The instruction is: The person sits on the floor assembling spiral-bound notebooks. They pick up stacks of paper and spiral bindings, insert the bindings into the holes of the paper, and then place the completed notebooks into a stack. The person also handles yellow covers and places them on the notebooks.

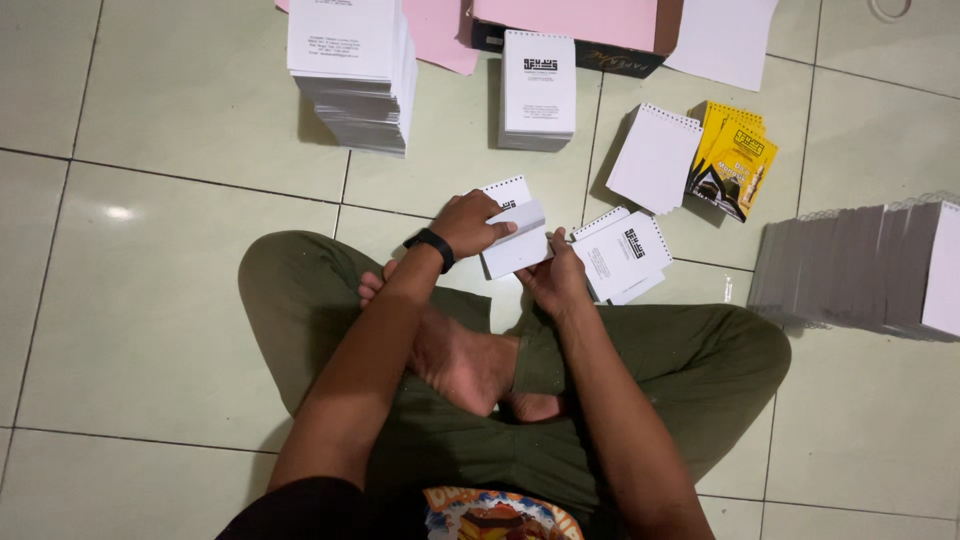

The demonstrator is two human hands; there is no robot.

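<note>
I sit cross-legged on a tiled floor. My left hand (468,222), with a black band at the wrist, grips the top of a small white card bundle (518,242) held above my feet. My right hand (556,275) supports the same bundle from below and the right. Under it on the floor lies a white spiral-bound pad (506,190). Just right of my right hand rests another spiral-bound pad with a black emblem (626,254).
Tall white paper stacks stand at the back left (352,70) and back middle (538,90). A blank spiral pad (655,156) and yellow-covered booklets (738,160) lie at back right. A long row of bound pads (865,268) sits at right. Pink sheets (440,35) and a dark box (600,55) lie beyond.
</note>
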